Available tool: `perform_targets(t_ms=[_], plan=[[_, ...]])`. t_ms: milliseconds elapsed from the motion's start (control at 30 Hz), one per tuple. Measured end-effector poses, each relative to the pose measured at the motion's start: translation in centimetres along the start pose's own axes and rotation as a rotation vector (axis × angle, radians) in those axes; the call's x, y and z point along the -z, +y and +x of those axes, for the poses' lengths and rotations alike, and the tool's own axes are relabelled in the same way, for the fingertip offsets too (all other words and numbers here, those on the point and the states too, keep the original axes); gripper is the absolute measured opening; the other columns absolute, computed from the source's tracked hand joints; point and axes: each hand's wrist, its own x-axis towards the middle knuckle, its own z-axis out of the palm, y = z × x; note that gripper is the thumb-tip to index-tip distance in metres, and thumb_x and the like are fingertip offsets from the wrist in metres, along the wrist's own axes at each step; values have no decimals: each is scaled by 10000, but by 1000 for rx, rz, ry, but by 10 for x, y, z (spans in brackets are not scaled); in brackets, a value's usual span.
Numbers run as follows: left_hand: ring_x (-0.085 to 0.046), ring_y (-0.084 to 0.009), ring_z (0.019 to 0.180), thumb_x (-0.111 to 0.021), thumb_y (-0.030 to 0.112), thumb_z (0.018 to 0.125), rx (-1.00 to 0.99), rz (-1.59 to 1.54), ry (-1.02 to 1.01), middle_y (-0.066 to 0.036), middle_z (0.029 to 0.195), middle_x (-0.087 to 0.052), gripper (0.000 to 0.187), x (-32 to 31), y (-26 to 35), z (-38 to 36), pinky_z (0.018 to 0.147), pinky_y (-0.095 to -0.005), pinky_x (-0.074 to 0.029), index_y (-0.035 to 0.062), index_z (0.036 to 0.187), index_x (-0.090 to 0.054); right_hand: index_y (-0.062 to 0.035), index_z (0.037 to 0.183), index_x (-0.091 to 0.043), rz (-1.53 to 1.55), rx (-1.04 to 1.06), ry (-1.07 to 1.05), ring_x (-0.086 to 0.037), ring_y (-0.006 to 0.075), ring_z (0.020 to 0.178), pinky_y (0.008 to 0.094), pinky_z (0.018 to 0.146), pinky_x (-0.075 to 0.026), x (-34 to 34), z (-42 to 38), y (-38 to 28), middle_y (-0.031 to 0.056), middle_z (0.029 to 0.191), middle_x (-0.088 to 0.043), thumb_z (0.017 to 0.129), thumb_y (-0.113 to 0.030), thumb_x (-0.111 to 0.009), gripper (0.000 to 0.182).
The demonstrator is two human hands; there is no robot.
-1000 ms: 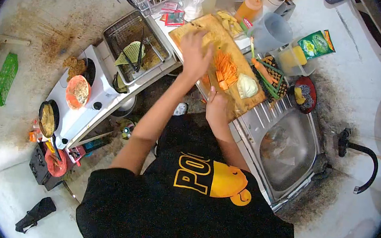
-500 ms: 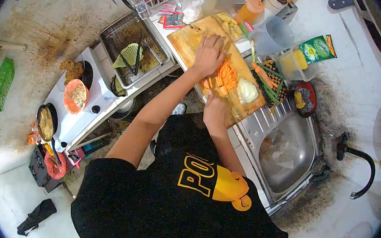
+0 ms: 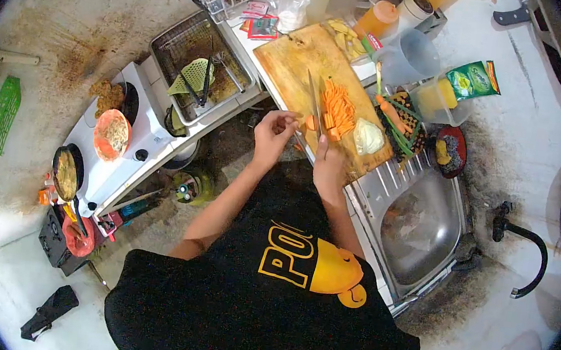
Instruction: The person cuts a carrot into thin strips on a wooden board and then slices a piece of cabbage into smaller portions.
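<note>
My right hand (image 3: 330, 164) is closed around the handle of a knife (image 3: 316, 98), whose blade lies over the wooden cutting board (image 3: 291, 61) and points away from me. Beside the blade is a pile of carrot strips (image 3: 338, 104), with short carrot pieces (image 3: 311, 122) at its near left. Just off the board's left edge, my left hand (image 3: 272, 140) has its fingers pinched together; whatever they hold is too small to make out. A pale cabbage piece (image 3: 368, 138) sits on the board, right of the carrot strips.
A steel sink (image 3: 424, 221) lies at the right, beside a basket (image 3: 410, 113) with whole carrots and green stalks. Bottles (image 3: 377, 20) and a clear jug (image 3: 409, 55) stand behind the board. On the left are a wire-rack tray (image 3: 171, 47) and a stove (image 3: 92, 176) with pans.
My left hand has drawn back from the board's surface to its near left edge, and its fingers have closed. The knife blade now shows beside the carrot strips. The view has shifted slightly.
</note>
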Motion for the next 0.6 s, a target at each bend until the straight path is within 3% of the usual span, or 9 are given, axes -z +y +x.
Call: perform_targets(t_ms=[167, 333, 400, 600], plan=[[-621, -72, 724, -729, 38, 838, 90, -6, -49, -51, 879, -682, 210, -6, 1, 0, 646, -232, -523, -34, 1030, -681, 71, 901, -642, 16, 101, 14, -602, 490, 796, 551, 706, -437, 2, -5, -5, 315, 845, -624, 1032, -392, -377, 550], [-654, -90, 752, -782, 69, 795, -20, 180, 3, -83, 833, -707, 191, -14, 10, 4, 672, -244, -537, -41, 941, -724, 70, 824, -656, -55, 18, -30, -602, 484, 714, 545, 671, -443, -1, -8, -9, 306, 759, -615, 1031, -372, -390, 556], [-658, -104, 715, -795, 81, 779, -36, 180, 4, -94, 839, -708, 216, -15, 5, 5, 646, -252, -537, -41, 941, -718, 69, 772, -657, -60, 133, 118, -598, 475, 658, 539, 648, -442, -6, -9, -6, 301, 698, -601, 1034, -371, -390, 577], [-657, -126, 656, -809, 80, 747, -21, 242, -9, -114, 836, -706, 214, -14, -3, 10, 611, -264, -533, -30, 909, -721, 70, 788, -664, -94, 101, 141, -609, 472, 674, 533, 658, -461, -13, -12, -5, 299, 720, -615, 1033, -360, -400, 561]])
